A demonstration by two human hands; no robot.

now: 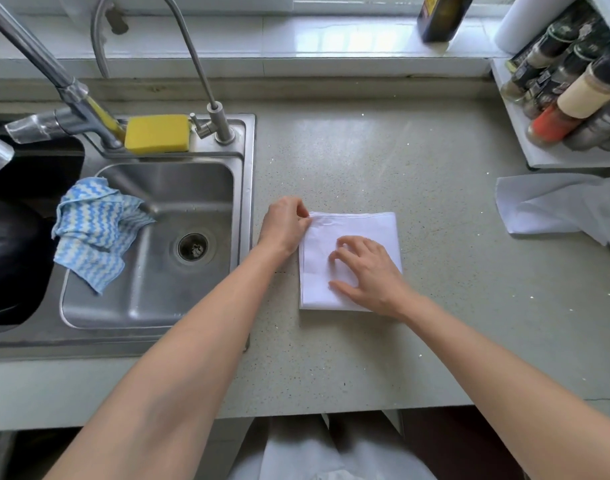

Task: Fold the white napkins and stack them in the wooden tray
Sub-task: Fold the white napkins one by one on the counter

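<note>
A folded white napkin [352, 258] is lying flat on the counter [435, 306], right of the sink [151, 244]. The left hand [284, 225] is pinching its far left corner. The right hand [369, 271] is pressing down on it, fingers spread and slightly bent.

Views: one, head-worn, wide-angle. Position: above the near edge of the table [383, 358], carried on the person's head. Direction: forward and steeply down, toward the window sill [296, 39] at the top of the frame. Range: close; both forearms are seen entering from the bottom corners, and the left hand [284, 225] and right hand [369, 271] are caught near the centre. Coverage: the sink [151, 306] at left, the spice rack [539, 147] at right, the person's lap at the bottom edge. Distortion: straight lines are bent toward the borders. Shared ground: not applicable, as a single view is supplied.
</note>
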